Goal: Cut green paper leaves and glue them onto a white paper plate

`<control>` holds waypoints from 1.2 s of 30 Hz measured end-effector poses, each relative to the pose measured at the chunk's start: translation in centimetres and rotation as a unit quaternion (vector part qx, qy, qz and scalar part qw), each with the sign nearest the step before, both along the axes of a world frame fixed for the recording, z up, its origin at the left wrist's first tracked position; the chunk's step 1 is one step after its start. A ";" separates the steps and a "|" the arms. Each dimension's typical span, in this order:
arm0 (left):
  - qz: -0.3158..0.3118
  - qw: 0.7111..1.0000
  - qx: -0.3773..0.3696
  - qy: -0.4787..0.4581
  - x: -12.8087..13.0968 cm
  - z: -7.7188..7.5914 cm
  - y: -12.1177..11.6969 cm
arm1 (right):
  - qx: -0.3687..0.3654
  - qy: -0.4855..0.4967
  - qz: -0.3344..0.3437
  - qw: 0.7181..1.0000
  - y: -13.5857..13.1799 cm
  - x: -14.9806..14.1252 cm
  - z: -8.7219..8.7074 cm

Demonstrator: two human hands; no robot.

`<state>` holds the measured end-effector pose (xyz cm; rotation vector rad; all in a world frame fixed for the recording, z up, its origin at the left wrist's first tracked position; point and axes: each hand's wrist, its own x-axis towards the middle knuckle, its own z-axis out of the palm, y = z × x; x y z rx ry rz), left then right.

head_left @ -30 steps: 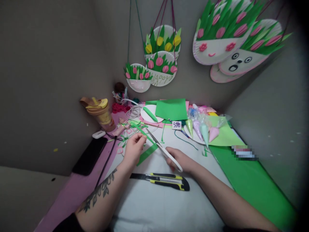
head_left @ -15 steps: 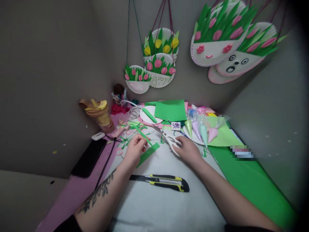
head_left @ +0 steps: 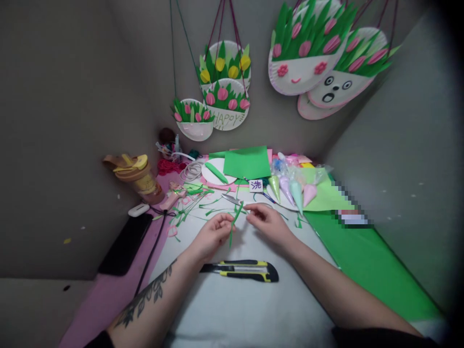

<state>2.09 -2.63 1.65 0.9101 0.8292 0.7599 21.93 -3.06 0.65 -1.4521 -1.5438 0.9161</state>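
Paper (head_left: pixel 237 213) gripped in your left hand (head_left: pixel 212 235) could crease if squeezed; your open right hand (head_left: pixel 271 226), drifting forward, could nudge the scissors (head_left: pixel 229 198).

I see a brown-and-yellow tumbler (head_left: pixel 139 180) at nine o'clock of my view, a white case (head_left: pixel 138 210) near its base, and a black phone (head_left: pixel 125 245) toward eight. Pastel cone-shaped bags (head_left: pixel 295 192) lie at three o'clock. Tulip-filled plate baskets (head_left: pixel 229 116) hang at twelve; a smiling one (head_left: pixel 300 77) hangs toward one.
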 end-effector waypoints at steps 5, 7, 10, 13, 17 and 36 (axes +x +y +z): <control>-0.051 0.998 0.030 0.007 0.7 0.0 -0.9 | -0.176 0.287 0.058 0.940 -1.2 -2.4 0.7; -0.062 0.997 0.036 0.014 0.8 0.0 -1.0 | -0.176 0.299 0.046 0.937 -1.3 -2.7 0.7; -0.064 0.996 0.043 0.046 0.8 -0.2 -1.0 | -0.160 0.258 0.030 0.952 -1.3 -2.6 0.8; -0.063 0.989 0.077 0.108 0.8 -0.3 -1.0 | -0.148 0.214 0.041 0.965 -1.3 -2.5 0.9; -0.067 0.985 0.087 0.133 0.8 0.0 -0.8 | -0.143 0.195 0.062 0.968 -1.3 -2.5 1.0; -0.039 0.927 0.230 0.293 0.3 0.6 -0.4 | -0.133 0.375 -0.105 0.912 1.4 0.0 0.9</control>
